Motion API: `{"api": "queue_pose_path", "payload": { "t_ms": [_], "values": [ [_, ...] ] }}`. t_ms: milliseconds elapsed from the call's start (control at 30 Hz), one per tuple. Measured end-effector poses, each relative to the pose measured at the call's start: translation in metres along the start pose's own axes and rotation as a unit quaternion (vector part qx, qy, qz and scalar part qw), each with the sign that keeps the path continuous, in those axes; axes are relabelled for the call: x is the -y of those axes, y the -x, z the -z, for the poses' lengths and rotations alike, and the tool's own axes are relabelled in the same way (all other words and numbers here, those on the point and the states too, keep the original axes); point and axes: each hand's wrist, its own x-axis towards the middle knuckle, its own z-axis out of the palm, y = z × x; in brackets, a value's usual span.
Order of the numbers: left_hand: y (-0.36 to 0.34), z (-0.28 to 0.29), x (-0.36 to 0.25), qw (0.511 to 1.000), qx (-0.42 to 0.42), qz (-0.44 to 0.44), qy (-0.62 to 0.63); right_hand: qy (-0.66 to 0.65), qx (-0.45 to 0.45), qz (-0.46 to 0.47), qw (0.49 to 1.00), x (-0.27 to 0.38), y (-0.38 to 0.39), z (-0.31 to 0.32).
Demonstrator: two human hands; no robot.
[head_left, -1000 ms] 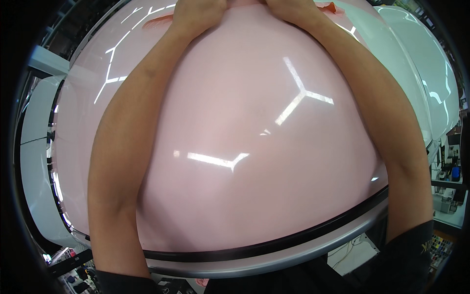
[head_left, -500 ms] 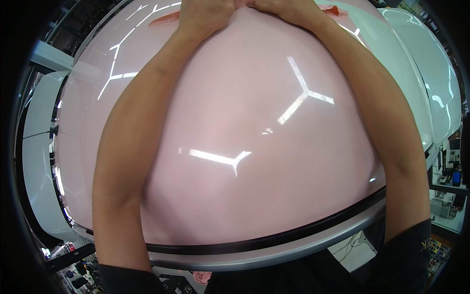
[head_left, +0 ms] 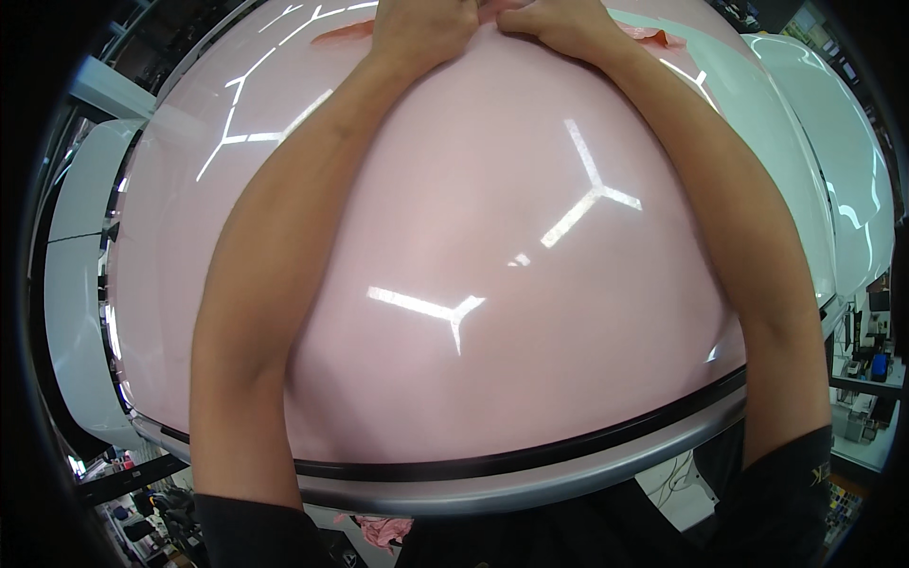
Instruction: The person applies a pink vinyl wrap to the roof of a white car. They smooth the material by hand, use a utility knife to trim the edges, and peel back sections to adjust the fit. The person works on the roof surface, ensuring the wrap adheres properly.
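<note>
Up top, left hand (head_left: 428, 26): bent over far part of pink film (head_left: 454, 218), cut by upper edge of view; with fingers mostly out of sight, cannot tell whether spread, pressed together or pinching film.
Right hand (head_left: 554, 23): just beside left hand, across a narrow gap; seemingly curled inward at the fingers, with tips hidden, so cannot tell what, if anything, is pinched.
Forearms (head_left: 265, 256): stretched from dark sleeves (head_left: 248, 532) along both sides of film.
Pink film: spread in a glossy dome below both hands, mirroring Y-shaped lights.
Loose flaps (head_left: 346, 34): orange-pink, one outside each hand.
Black strip (head_left: 521, 456): curving along near edge of film, above silver rim (head_left: 530, 495).
Crumpled pink piece (head_left: 386, 532): below rim.
White panel (head_left: 80, 303): at far left.
</note>
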Motion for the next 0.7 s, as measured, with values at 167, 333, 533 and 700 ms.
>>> {"api": "queue_pose_path", "payload": {
  "t_ms": [167, 333, 533, 700],
  "values": [
    [-0.001, 0.000, 0.001, 1.000, -0.001, 0.004, -0.003, 0.083, -0.044, 0.002, 0.996, 0.017, 0.008, -0.002],
    [0.003, 0.001, 0.005, 0.999, 0.040, 0.022, 0.007, 0.164, -0.083, 0.055, 0.981, 0.027, 0.016, -0.002],
    [0.002, -0.009, 0.004, 0.999, 0.021, 0.025, 0.028, 0.224, -0.130, 0.061, 0.964, 0.017, 0.012, -0.009],
    [-0.001, -0.001, 0.005, 0.989, 0.069, 0.105, 0.077, 0.190, -0.161, 0.079, 0.965, 0.024, 0.013, -0.009]
  ]
}}
